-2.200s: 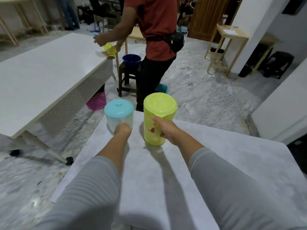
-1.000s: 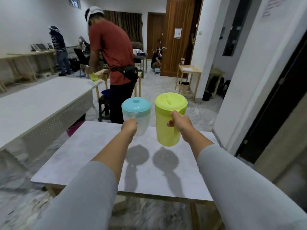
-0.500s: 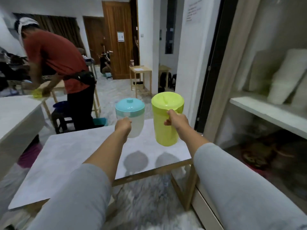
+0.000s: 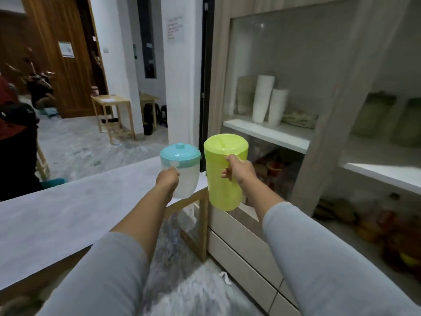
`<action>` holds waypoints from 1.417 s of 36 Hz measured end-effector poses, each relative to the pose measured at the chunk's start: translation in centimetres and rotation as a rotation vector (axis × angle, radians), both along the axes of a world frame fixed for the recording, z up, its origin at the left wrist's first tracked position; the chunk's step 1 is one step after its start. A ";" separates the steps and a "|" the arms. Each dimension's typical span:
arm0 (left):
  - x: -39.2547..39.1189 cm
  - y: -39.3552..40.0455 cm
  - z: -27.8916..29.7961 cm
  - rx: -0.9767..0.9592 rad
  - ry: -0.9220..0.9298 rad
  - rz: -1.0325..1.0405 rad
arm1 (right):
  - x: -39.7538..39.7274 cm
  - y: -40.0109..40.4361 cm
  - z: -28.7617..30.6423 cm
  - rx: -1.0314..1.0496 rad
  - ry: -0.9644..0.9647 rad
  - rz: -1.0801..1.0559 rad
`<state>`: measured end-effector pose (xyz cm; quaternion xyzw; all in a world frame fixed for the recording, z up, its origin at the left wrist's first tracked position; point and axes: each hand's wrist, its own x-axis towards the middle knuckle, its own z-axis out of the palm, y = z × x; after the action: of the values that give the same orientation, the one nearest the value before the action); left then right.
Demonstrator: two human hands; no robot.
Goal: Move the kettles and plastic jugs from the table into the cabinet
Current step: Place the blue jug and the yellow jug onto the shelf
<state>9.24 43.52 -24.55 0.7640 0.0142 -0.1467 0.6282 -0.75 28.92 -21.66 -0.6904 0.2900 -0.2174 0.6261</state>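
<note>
Plastic jugs airborne | left hand (image 4: 167, 179) grips teal jug (image 4: 180, 173), right hand (image 4: 239, 173) grips green jug (image 4: 224, 176) | risk: striking cabinet (image 4: 323, 142) glass.

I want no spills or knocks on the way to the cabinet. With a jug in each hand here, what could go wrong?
1. Glass appears to front the cabinet section nearest the yellow-green jug, and both hands are full, so none is free for it.
2. The white cup stacks already fill part of the shelf; a jug pushed in could topple them.
3. The blue-lidded jug in the left hand hangs near the table corner and may clip it while swinging across.
</note>
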 end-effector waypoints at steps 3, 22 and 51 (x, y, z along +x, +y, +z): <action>-2.6 -2.0 0.8 0.004 -0.010 -0.052 | -3.2 -1.4 0.8 -0.028 -0.002 -0.061; -21.0 -16.8 5.4 -0.162 -0.065 -0.413 | -26.7 -9.4 6.4 -0.139 -0.082 -0.531; -25.4 -41.3 12.1 -0.166 -0.268 -0.635 | -31.9 -27.9 14.6 -0.269 -0.256 -0.814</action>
<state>-16.13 2.22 -12.40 0.6889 -0.3186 -0.2339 0.6076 -32.61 1.01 -7.09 -0.5630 0.4273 -0.5656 0.4249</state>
